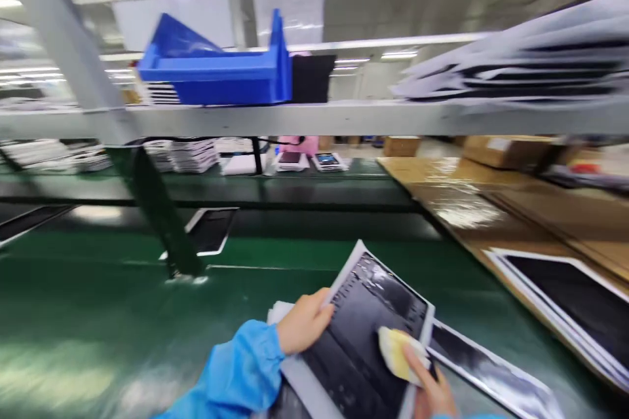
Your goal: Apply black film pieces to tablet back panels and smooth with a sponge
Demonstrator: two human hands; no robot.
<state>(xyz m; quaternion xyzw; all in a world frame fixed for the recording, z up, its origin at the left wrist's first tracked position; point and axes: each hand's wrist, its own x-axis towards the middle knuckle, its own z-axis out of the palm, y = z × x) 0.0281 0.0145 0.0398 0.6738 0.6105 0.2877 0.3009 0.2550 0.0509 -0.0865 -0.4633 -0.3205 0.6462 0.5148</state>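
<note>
My left hand (305,322), in a blue sleeve, grips the left edge of a black sheet with a white border (358,334), which is tilted up above the green table. Glossy wet-looking patches show near the sheet's top. In my right hand (430,386) is a pale yellow sponge (400,355), pressed against or close over the sheet's lower right part. A small dark item shows by the right fingers, too blurred to name. Beneath the held sheet lie more sheets, and another black sheet (491,366) lies to its right.
A slanted post (152,209) stands on the green table (73,314). One black sheet (211,230) lies behind it. A blue bin (221,75) and a stack of sheets (531,59) rest on the shelf (344,119) above. More sheets (570,301) lie on brown cardboard (491,209) at right.
</note>
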